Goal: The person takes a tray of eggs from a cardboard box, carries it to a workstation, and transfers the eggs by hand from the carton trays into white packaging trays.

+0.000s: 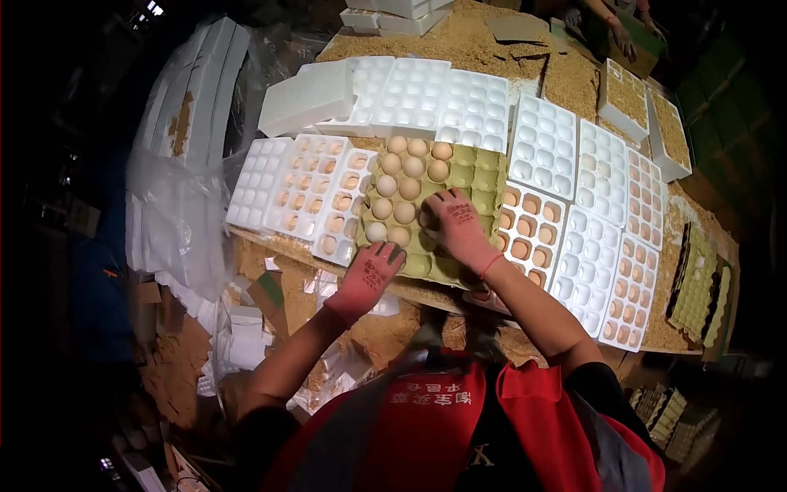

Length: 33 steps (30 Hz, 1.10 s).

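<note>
A greenish pulp egg tray point(471, 176) lies in front of me, with several pale eggs point(409, 189) in its left part and bare cups on its right. My left hand, in a pink glove with dark fingertips point(370, 275), rests at the tray's near left edge, fingers on or beside the nearest eggs. Over the middle of the tray is my right hand point(461, 225), also gloved, its fingers curled down by the cups; what they hold, if anything, is hidden. White foam trays with eggs point(305, 187) stand left of the pulp tray, and another egg-filled foam tray point(529, 225) stands right.
Foam trays point(543, 148) line the sawdust-covered table. A white foam block point(307, 97) lies at the back left. Stacked pulp trays point(695, 275) stand at the right edge. Plastic-wrapped foam point(193, 123) stands left. Another person's hands point(623, 37) are at a box, top right.
</note>
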Motion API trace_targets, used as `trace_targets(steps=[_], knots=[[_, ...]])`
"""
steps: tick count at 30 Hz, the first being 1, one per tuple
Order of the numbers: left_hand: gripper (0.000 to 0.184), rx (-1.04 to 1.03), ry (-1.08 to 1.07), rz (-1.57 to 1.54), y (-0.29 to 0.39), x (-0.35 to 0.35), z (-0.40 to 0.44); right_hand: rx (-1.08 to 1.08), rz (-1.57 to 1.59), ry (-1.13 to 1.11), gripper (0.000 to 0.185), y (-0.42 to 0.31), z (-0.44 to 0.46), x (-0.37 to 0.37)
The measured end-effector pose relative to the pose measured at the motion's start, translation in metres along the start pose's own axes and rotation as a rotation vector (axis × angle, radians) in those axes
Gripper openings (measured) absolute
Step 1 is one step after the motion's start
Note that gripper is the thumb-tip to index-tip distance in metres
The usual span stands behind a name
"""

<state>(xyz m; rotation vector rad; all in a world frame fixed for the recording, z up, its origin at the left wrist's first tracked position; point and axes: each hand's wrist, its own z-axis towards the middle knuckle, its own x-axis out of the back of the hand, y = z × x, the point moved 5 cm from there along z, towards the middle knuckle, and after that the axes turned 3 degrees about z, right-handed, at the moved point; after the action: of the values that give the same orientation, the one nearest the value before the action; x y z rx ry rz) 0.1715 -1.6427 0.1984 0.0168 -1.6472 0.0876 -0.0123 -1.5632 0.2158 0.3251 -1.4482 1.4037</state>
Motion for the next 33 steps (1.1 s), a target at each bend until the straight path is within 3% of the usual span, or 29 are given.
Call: trace_targets(steps=[1,2,3,4,6,7,10,12,14,15,18,19,20,21,22,23,24,26,27,29,30,32,33], knots=[[0.047,0.024,0.017,-0.128,-0.006,0.007,-0.002,-0.052,0.131,0.029,0.041,-0.002,-0.004,0.015],[0.048,0.055,0.045,-0.252,-0.014,0.019,0.0,-0.267,0.506,0.081,0.038,0.002,-0.007,0.028],[0.048,0.203,0.025,-0.535,-0.026,0.032,-0.004,-0.257,0.563,0.046,0.037,0.005,-0.005,0.019],[0.04,0.48,0.178,-1.198,-0.034,0.023,-0.023,-0.254,0.627,0.018,0.037,0.008,-0.006,0.009],[0.038,0.529,0.251,-1.546,-0.059,0.015,-0.042,-0.143,0.14,-0.183,0.038,-0.048,-0.008,-0.003],[0.043,0.423,0.252,-1.5,-0.062,0.01,-0.043,0.049,-0.09,-0.204,0.039,-0.055,-0.012,-0.031],[0.034,0.414,0.01,-1.12,-0.058,0.032,-0.028,0.06,-0.233,-0.214,0.036,-0.046,0.0,-0.061],[0.042,0.172,0.016,-0.509,-0.048,0.036,-0.023,-0.19,0.215,-0.223,0.037,-0.044,0.005,-0.004],[0.046,0.027,-0.064,0.002,-0.046,0.015,-0.015,-0.287,0.975,-0.039,0.042,-0.011,0.004,0.008],[0.052,-0.033,-0.086,0.024,-0.049,0.007,-0.009,-0.209,0.914,-0.02,0.045,-0.008,0.007,0.011],[0.048,0.052,0.054,-0.396,-0.065,0.026,-0.014,-0.074,-0.082,-0.066,0.042,-0.042,0.017,-0.007],[0.044,0.255,0.107,-0.806,-0.076,0.025,-0.026,-0.036,-0.385,-0.214,0.032,-0.034,0.031,-0.04],[0.046,0.596,0.018,-1.396,-0.08,0.02,-0.039,-0.03,-0.434,-0.139,0.02,-0.027,0.038,-0.062],[0.054,0.584,0.051,-1.719,-0.086,0.021,-0.039,-0.067,-0.422,-0.175,0.018,-0.03,0.042,-0.058],[0.06,0.534,0.032,-1.908,-0.089,0.022,-0.032,0.042,-0.476,-0.022,0.022,-0.022,0.036,-0.067],[0.057,0.426,0.069,-1.775,-0.082,0.037,-0.017,0.019,-0.236,0.041,0.026,-0.032,0.021,-0.03],[0.053,0.4,-0.017,-1.281,-0.077,0.056,0.003,-0.043,0.01,0.104,0.037,-0.034,0.005,0.003],[0.047,0.046,0.223,-0.257,-0.056,0.058,0.028,-0.322,0.773,-0.004,0.04,-0.008,-0.035,0.042],[0.046,0.026,0.15,-0.166,-0.053,0.049,0.036,-0.568,0.966,-0.042,0.041,0.014,-0.071,0.052],[0.043,0.0,0.011,0.037,-0.056,0.036,0.049,-0.81,1.021,0.108,0.046,0.066,-0.15,0.08],[0.037,-0.003,-0.006,0.079,-0.059,0.031,0.05,-0.808,0.876,0.284,0.049,0.095,-0.185,0.097],[0.039,-0.032,-0.048,0.08,-0.062,0.028,0.047,-0.931,0.137,0.423,0.049,0.134,-0.234,0.138],[0.038,0.005,-0.006,0.043,-0.051,0.046,0.047,-0.885,-0.033,0.35,0.048,0.151,-0.241,0.141]])
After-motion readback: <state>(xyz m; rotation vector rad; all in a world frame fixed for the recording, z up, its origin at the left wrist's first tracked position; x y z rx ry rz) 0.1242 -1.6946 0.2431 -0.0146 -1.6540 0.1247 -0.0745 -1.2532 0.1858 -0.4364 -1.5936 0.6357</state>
